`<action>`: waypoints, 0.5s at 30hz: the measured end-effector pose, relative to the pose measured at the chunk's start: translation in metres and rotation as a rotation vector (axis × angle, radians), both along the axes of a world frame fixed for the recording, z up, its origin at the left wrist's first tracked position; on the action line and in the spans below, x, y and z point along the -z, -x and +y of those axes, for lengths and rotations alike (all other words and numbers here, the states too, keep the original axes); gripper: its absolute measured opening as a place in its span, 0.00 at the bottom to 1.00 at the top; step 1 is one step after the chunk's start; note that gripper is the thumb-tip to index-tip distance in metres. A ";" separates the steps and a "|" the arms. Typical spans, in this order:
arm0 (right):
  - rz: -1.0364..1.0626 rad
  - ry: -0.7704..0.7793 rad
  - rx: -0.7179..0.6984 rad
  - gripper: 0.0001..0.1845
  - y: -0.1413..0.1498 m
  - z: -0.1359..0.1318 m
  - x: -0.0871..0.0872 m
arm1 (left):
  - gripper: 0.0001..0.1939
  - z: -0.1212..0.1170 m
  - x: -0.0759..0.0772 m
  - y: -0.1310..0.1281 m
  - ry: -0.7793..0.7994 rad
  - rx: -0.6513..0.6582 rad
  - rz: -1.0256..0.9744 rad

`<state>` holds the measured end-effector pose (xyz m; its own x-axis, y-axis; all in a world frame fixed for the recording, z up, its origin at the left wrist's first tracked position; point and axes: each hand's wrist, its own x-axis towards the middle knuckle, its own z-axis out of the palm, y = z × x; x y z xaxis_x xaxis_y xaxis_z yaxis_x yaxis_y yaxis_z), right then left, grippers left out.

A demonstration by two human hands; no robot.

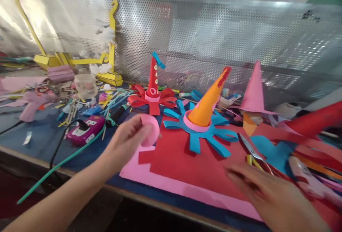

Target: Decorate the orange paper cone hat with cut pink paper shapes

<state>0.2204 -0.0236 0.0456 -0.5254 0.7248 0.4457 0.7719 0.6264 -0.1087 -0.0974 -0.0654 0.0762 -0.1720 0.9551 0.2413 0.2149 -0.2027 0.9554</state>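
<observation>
My left hand (130, 135) is closed, pinching a round pink paper disc (150, 130) between thumb and fingers above the table. My right hand (264, 189) hovers low over the right part of a red paper sheet (187, 168); its fingers are blurred and partly hidden. Just beyond it lie scissors (252, 148), blades toward the back left. Between and behind my hands stands an orange paper cone (207, 105) with a red tip, a pink band (196, 127) round its base and blue looped strips (194, 143) spread out below.
A red cone (153, 77) with red loops stands behind, a pink cone hat (255, 89) at back right. On the left lie a pink glue gun (30, 105), a purple power strip (85, 130), a plastic cup (85, 86) and scraps. A perforated metal panel (197, 39) backs the table.
</observation>
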 end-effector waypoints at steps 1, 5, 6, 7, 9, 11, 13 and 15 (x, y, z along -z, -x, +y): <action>-0.033 0.048 -0.028 0.11 0.007 0.008 -0.004 | 0.12 0.007 -0.003 -0.001 -0.001 0.012 -0.096; -0.178 0.181 -0.046 0.16 0.025 0.047 -0.028 | 0.10 0.030 -0.005 -0.013 0.116 0.225 -0.369; -0.175 0.181 -0.015 0.16 0.026 0.056 -0.035 | 0.09 0.034 -0.005 -0.017 0.148 0.259 -0.396; -0.165 0.177 0.020 0.15 0.026 0.063 -0.043 | 0.09 0.037 -0.006 -0.019 0.176 0.273 -0.407; -0.153 0.192 0.070 0.13 0.023 0.073 -0.054 | 0.06 0.042 -0.008 -0.023 0.221 0.268 -0.401; -0.149 0.232 0.075 0.12 0.019 0.079 -0.060 | 0.03 0.048 -0.009 -0.027 0.242 0.266 -0.371; -0.141 0.276 0.053 0.11 0.016 0.084 -0.059 | 0.04 0.054 -0.008 -0.032 0.225 0.271 -0.323; -0.112 0.299 0.054 0.10 0.015 0.093 -0.054 | 0.07 0.061 -0.006 -0.039 0.221 0.246 -0.304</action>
